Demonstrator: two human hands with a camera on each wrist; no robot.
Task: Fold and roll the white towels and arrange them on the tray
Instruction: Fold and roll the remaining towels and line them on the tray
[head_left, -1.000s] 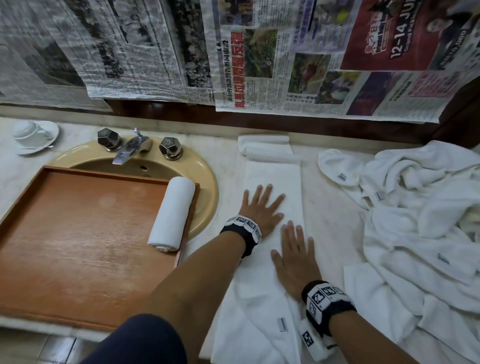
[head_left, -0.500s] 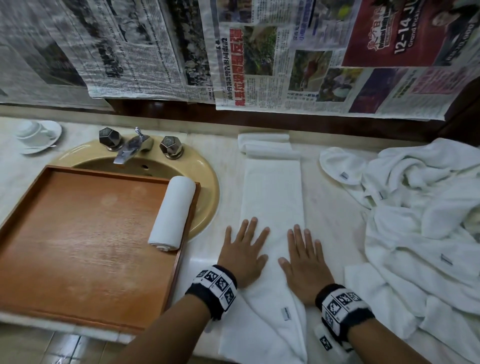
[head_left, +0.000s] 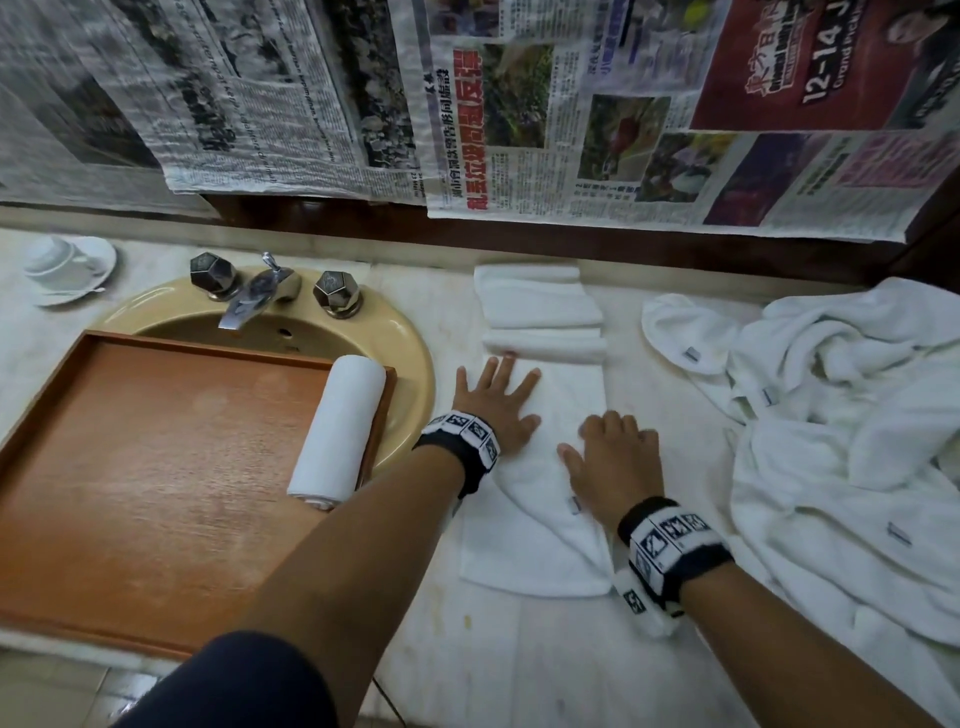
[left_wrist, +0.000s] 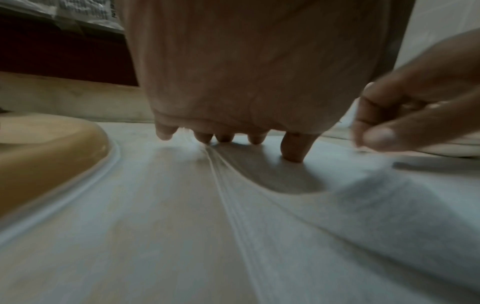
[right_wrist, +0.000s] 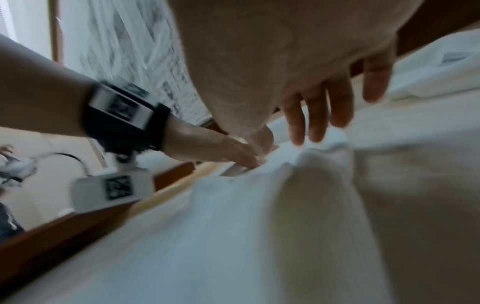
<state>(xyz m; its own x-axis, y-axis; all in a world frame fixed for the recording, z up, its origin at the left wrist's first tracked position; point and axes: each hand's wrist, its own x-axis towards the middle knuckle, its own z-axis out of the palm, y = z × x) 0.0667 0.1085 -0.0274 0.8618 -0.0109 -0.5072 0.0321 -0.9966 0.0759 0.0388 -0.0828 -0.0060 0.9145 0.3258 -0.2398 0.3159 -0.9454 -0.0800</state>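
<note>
Towel in work: a long folded strip of white terry towel (head_left: 545, 457) is laid on the pale marble counter (head_left: 519, 649), its far end doubled over.
Left hand (head_left: 491, 410): pressed flat on the strip's left edge — fingers spread wide and straight.
Right hand (head_left: 610, 465): set on the strip's right side, fingers bent, nothing gripped.
Tray: one rolled white towel (head_left: 337, 431) is rested at the right edge of the brown wooden tray (head_left: 130, 467) over the yellow sink (head_left: 405, 332).
Pile: loose white towels (head_left: 841, 415) are heaped to the right.
</note>
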